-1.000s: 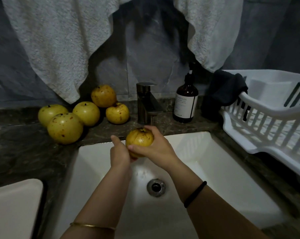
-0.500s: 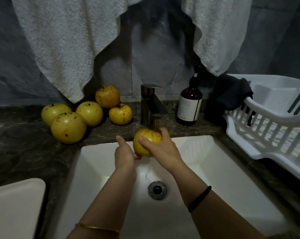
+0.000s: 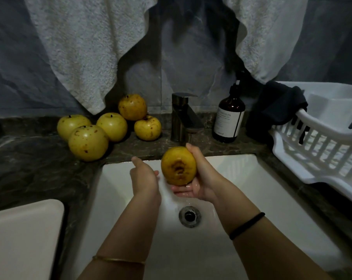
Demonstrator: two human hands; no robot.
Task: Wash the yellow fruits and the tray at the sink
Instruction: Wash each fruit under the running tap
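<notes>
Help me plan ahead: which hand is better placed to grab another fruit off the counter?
Left, probably. The left hand is empty and nearer the counter fruits; the right hand grips a fruit over the sink.

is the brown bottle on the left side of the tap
No, the brown bottle stands to the right of the tap.

Likely a home bathroom: sink (image 3: 242,178), towels (image 3: 80,47), soap bottle (image 3: 228,118).

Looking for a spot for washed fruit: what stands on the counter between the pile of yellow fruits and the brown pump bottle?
The head view shows only the dark metal faucet between the five yellow fruits and the brown glass pump bottle.
</notes>
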